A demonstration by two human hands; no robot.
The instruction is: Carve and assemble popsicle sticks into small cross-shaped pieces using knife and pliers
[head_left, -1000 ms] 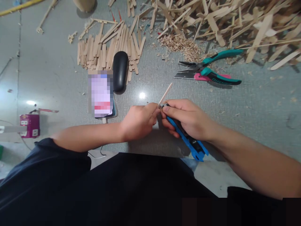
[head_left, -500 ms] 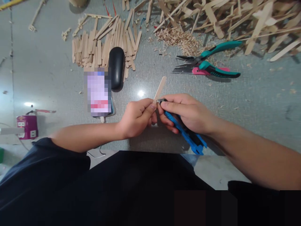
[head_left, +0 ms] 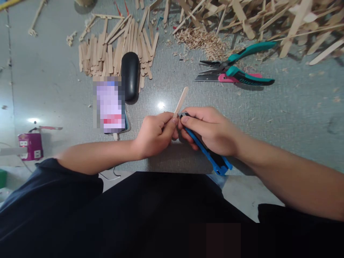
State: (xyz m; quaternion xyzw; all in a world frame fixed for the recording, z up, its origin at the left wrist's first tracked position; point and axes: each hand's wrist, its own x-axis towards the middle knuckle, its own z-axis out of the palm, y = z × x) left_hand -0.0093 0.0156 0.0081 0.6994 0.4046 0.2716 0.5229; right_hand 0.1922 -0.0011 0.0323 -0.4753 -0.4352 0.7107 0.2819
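Our left hand (head_left: 153, 135) pinches a flat, pale wooden stick (head_left: 182, 99) slanting away rightward, its near end beside the long blue-and-black tool (head_left: 218, 164) our right hand (head_left: 215, 129) closes around.

The left hand (head_left: 154, 135) pinches a flat wooden stick (head_left: 181, 101) between thumb and fingers, its rounded free end slanting up and away from the body. The right hand (head_left: 209, 130) grips a blue-and-black cutter (head_left: 211, 156), its metal tip just beside the stick's held end. Beyond lie teal-handled pliers (head_left: 236, 68), overlapping a pink-handled blade (head_left: 225, 77). A black case (head_left: 130, 77) rests beside a phone (head_left: 111, 105), near a cluster of sticks (head_left: 102, 55); wood shavings (head_left: 204, 42) border a larger stick heap (head_left: 268, 21).
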